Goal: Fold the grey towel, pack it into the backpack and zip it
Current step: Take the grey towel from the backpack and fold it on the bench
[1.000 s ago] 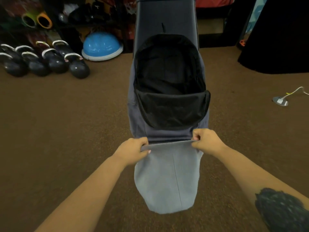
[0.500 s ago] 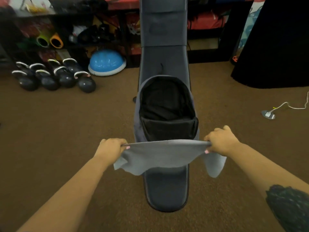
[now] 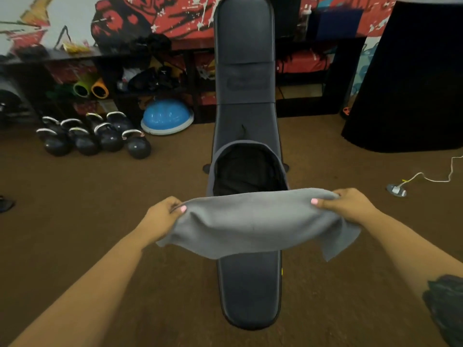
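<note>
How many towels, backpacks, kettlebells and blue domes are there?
grey towel: 1
backpack: 1
kettlebells: 8
blue dome: 1
Total: 11

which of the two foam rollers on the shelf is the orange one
The right-hand roller; its open end is orange, while the roller beside it is green.

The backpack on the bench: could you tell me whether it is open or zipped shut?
Open. The backpack gapes on the bench, its dark interior showing, and appears empty; the grey towel hides its lower part.
</note>
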